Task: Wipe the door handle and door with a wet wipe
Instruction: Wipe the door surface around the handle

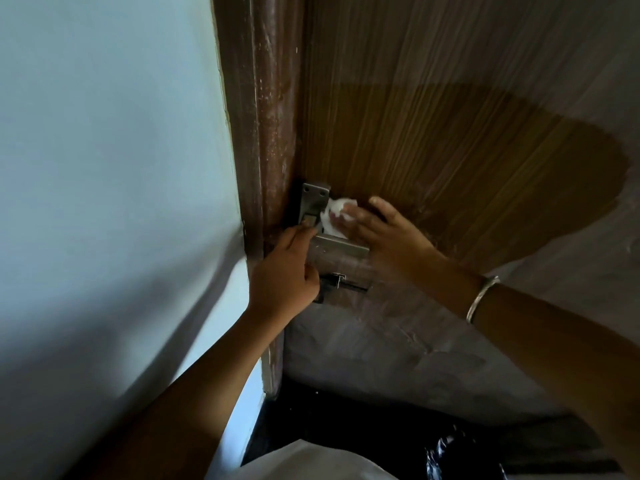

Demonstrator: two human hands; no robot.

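A brown wood-grain door (450,116) fills the upper right. Its metal handle (313,202) is screwed on near the door's left edge, beside the frame. My right hand (384,233) presses a crumpled white wet wipe (334,216) against the door just right of the handle, fingers bent over it. My left hand (284,275) reaches up from below, its fingertips resting on the lower part of the handle. A metal latch (341,284) sits just below the handle, partly hidden by my left hand.
A dark, scuffed door frame (263,133) runs up the left of the door. A pale blue-white wall (104,150) is left of it. A metal bangle (481,297) circles my right wrist. Dark floor lies below.
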